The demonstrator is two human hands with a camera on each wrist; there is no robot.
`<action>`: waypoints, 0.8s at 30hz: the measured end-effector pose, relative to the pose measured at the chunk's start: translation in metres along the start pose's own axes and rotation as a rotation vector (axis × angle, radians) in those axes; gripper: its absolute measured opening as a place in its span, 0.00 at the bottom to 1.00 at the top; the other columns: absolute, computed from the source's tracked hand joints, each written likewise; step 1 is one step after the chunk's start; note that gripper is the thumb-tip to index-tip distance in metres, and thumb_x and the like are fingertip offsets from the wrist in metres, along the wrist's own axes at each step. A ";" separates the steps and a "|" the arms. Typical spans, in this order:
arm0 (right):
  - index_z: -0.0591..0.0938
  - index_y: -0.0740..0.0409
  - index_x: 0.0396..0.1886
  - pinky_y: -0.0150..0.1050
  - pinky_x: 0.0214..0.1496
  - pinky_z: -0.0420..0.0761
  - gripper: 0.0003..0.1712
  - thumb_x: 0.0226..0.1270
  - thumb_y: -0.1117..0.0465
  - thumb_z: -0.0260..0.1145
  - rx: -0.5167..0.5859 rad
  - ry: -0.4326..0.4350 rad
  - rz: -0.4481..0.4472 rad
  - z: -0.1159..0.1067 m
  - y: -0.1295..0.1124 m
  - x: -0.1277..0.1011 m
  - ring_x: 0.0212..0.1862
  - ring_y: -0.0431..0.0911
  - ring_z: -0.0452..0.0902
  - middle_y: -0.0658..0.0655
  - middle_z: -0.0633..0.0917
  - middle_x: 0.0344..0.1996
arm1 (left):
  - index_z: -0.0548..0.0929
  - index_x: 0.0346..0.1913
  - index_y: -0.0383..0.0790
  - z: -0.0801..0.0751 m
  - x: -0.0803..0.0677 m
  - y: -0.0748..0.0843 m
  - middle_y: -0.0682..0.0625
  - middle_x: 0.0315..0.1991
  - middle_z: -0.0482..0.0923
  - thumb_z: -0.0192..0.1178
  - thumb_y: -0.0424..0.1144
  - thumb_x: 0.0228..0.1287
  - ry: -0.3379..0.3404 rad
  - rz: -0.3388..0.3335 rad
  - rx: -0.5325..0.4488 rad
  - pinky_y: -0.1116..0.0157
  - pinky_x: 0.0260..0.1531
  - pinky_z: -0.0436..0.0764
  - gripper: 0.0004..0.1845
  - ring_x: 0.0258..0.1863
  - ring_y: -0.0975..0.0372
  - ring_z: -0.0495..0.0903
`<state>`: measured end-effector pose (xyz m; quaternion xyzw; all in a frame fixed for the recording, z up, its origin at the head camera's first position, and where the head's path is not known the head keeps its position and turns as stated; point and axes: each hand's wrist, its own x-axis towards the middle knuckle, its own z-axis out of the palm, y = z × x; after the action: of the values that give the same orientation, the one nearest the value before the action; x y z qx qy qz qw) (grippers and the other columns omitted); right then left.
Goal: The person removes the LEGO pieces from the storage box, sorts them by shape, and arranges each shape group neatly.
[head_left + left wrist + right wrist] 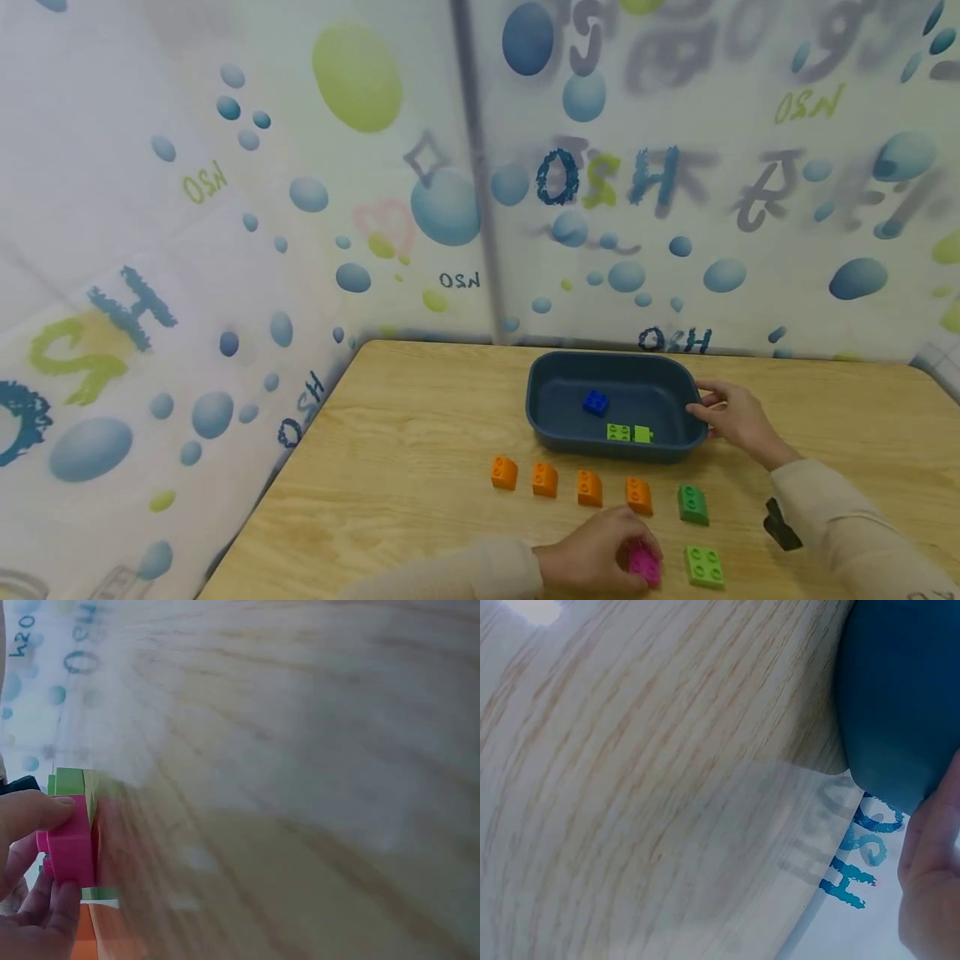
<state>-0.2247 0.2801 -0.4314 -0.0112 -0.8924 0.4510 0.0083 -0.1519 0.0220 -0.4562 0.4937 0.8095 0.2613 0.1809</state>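
Left hand (600,550) pinched pink brick (645,567) at table's (420,467) near edge, beside light green brick (704,567) | right hand (738,421) curled on blue bin's (551,417) right rim | I judged risk: brick slipping from fingertips, or nudging the orange row (570,483).

- Both hands are bare: the left hand (600,550) and the right hand (735,419).
- Each arm wears a long beige sleeve (847,521) ending at the wrist.
- A small black device (780,527) sits strapped under the right sleeve.
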 end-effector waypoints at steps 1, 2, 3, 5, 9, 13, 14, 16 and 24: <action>0.62 0.77 0.58 0.39 0.26 0.79 0.32 0.60 0.63 0.61 -0.003 0.002 0.001 0.000 0.000 0.000 0.30 0.48 0.77 0.72 0.73 0.38 | 0.78 0.42 0.49 0.001 0.000 -0.001 0.65 0.40 0.70 0.64 0.41 0.52 0.004 0.007 0.014 0.84 0.36 0.64 0.13 0.38 0.79 0.63; 0.62 0.77 0.58 0.39 0.26 0.79 0.32 0.59 0.63 0.61 -0.003 0.001 0.004 0.000 -0.001 0.000 0.31 0.48 0.77 0.72 0.73 0.38 | 0.78 0.43 0.49 0.002 0.000 -0.001 0.65 0.40 0.70 0.64 0.41 0.52 0.004 0.006 0.012 0.83 0.36 0.64 0.13 0.38 0.78 0.63; 0.62 0.77 0.58 0.38 0.26 0.79 0.32 0.59 0.63 0.61 -0.004 -0.001 0.005 0.000 -0.001 0.000 0.30 0.48 0.77 0.72 0.73 0.38 | 0.77 0.43 0.49 0.002 0.000 -0.001 0.65 0.41 0.70 0.64 0.41 0.52 0.002 0.004 0.012 0.83 0.37 0.63 0.14 0.39 0.78 0.63; 0.62 0.77 0.58 0.39 0.26 0.79 0.32 0.60 0.63 0.61 -0.003 -0.007 0.005 -0.001 -0.001 -0.001 0.31 0.48 0.77 0.72 0.73 0.39 | 0.77 0.43 0.49 0.002 0.001 -0.001 0.65 0.41 0.70 0.64 0.41 0.52 -0.002 -0.001 0.006 0.83 0.37 0.63 0.14 0.38 0.78 0.63; 0.61 0.77 0.58 0.39 0.26 0.79 0.32 0.60 0.62 0.60 -0.005 -0.014 -0.004 -0.001 -0.001 0.000 0.31 0.48 0.77 0.71 0.73 0.39 | 0.75 0.45 0.49 0.002 0.001 -0.001 0.65 0.42 0.69 0.64 0.40 0.52 -0.017 -0.024 -0.033 0.82 0.36 0.64 0.16 0.38 0.78 0.63; 0.61 0.77 0.58 0.39 0.26 0.79 0.32 0.60 0.62 0.60 -0.002 -0.016 -0.007 -0.001 -0.001 0.000 0.32 0.49 0.76 0.70 0.74 0.38 | 0.75 0.46 0.48 0.001 0.002 -0.003 0.65 0.43 0.69 0.63 0.41 0.53 -0.034 -0.030 -0.087 0.81 0.36 0.66 0.16 0.38 0.78 0.64; 0.61 0.77 0.58 0.39 0.26 0.79 0.32 0.60 0.62 0.60 -0.001 -0.017 -0.006 -0.001 -0.001 0.000 0.32 0.50 0.77 0.70 0.74 0.38 | 0.75 0.46 0.48 0.001 0.002 -0.005 0.65 0.42 0.69 0.63 0.41 0.53 -0.039 -0.025 -0.114 0.81 0.36 0.66 0.16 0.38 0.78 0.64; 0.61 0.77 0.58 0.39 0.26 0.79 0.32 0.60 0.62 0.60 0.002 -0.020 -0.002 0.000 -0.001 0.000 0.33 0.51 0.77 0.70 0.74 0.38 | 0.75 0.46 0.47 0.001 0.002 -0.008 0.64 0.42 0.70 0.63 0.40 0.53 -0.052 -0.014 -0.176 0.81 0.36 0.67 0.16 0.37 0.78 0.64; 0.61 0.77 0.59 0.38 0.27 0.79 0.32 0.60 0.62 0.60 -0.005 -0.020 0.006 -0.002 -0.001 0.000 0.33 0.48 0.76 0.71 0.73 0.40 | 0.74 0.51 0.43 -0.003 0.005 -0.012 0.64 0.46 0.72 0.64 0.35 0.52 -0.118 -0.035 -0.349 0.79 0.43 0.68 0.21 0.42 0.78 0.67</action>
<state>-0.2252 0.2808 -0.4296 -0.0096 -0.8934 0.4491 -0.0020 -0.1641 0.0211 -0.4609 0.4551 0.7483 0.3654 0.3154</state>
